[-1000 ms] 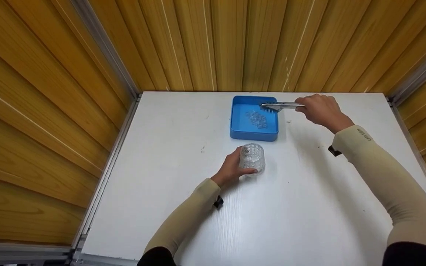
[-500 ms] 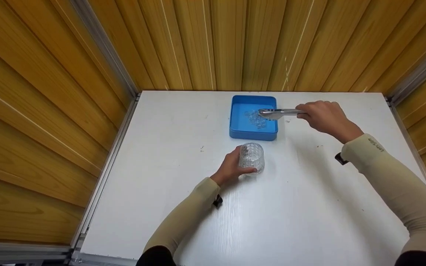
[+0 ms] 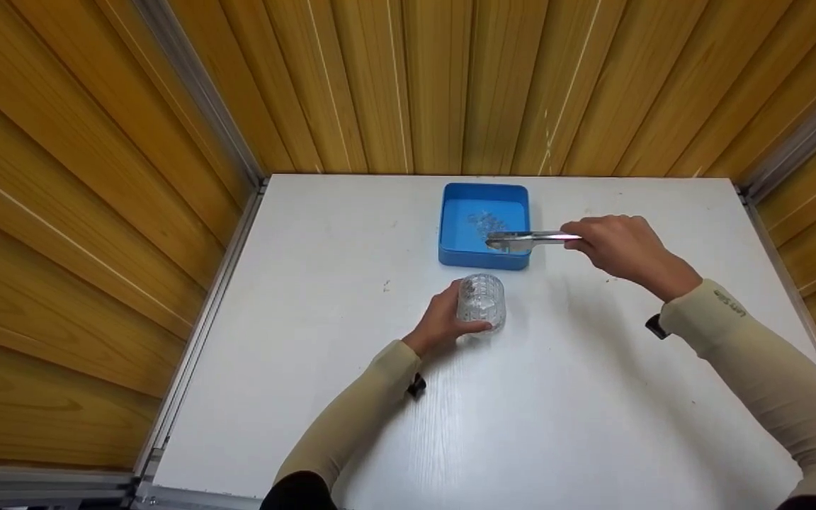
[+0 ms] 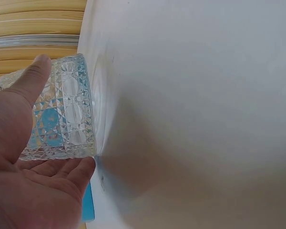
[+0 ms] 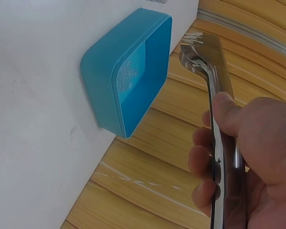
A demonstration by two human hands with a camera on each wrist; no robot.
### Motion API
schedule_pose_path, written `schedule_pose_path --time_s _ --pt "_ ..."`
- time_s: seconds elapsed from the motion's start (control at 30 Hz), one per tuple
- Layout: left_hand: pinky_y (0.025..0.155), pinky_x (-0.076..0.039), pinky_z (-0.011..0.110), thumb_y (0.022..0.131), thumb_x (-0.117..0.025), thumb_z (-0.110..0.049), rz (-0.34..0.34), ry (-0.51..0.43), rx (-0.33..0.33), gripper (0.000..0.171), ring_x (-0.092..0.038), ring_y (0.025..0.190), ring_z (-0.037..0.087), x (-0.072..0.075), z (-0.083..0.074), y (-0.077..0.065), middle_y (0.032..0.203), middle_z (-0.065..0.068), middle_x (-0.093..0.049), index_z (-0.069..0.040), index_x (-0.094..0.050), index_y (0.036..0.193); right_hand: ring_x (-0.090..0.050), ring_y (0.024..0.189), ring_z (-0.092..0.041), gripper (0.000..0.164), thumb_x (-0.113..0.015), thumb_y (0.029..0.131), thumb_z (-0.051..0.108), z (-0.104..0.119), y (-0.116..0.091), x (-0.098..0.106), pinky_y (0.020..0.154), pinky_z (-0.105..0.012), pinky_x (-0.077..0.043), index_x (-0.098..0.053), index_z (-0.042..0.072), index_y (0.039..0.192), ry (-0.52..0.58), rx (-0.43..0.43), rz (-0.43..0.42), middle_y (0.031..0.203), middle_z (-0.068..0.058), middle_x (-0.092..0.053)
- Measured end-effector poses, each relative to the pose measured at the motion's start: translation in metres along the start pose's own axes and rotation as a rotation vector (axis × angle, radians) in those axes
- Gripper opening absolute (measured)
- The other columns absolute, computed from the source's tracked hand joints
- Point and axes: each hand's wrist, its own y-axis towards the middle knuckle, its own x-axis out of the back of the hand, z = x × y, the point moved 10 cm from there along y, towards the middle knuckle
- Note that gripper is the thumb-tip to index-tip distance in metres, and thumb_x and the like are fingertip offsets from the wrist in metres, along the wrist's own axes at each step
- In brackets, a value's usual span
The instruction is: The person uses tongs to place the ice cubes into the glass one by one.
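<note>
My left hand (image 3: 443,319) grips a clear patterned glass (image 3: 483,304), thumb on the near side and fingers on the far side. In the left wrist view the base of the glass (image 4: 62,109) is at the tabletop. My right hand (image 3: 620,244) holds metal tongs (image 3: 542,238) with toothed ends, level above the near right part of a blue square box (image 3: 450,259). Small clear pieces (image 3: 482,222) lie in a loose heap inside the box. In the right wrist view the tongs (image 5: 217,109) have their arms close together; I cannot tell whether anything is between the tips.
The white table (image 3: 309,319) bears the box near its back edge, just beyond the glass. A few tiny specks (image 3: 386,286) lie on the tabletop. Wood-look panels (image 3: 394,85) rise behind and at both sides, with metal rails (image 3: 202,92) at the corners.
My right hand has brought the tongs nearer to me, from the back right of the box to above its near right part. My left hand and the glass have stayed put.
</note>
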Motion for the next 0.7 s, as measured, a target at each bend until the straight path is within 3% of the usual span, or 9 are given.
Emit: schedule_pose_path --time_s 0.2,0.7 --pt "0.11 -0.044 0.034 0.081 -0.089 -0.039 -0.002 0.036 -0.019 0.096 -0.056 0.128 0.019 0.0 -0.001 0.0 0.145 0.009 -0.057 -0.005 -0.038 0.155 -0.057 0.064 -0.017 0.022 -0.075 0.095 0.016 0.016 -0.008 -0.004 0.054 -0.031 -0.045 -0.074 0.014 0.117 -0.004 0.062 0.001 0.093 -0.002 -0.075" --pt "0.112 -0.041 0.033 0.081 -0.089 -0.038 0.006 0.006 0.02 0.094 -0.054 0.131 0.017 -0.001 0.0 0.0 0.146 0.006 -0.056 -0.009 -0.039 0.155 -0.055 0.061 -0.015 0.019 -0.077 0.094 0.014 0.034 -0.018 -0.013 0.051 -0.028 -0.042 -0.074 0.013 0.113 -0.001 0.139 -0.006 0.09 -0.002 -0.075"
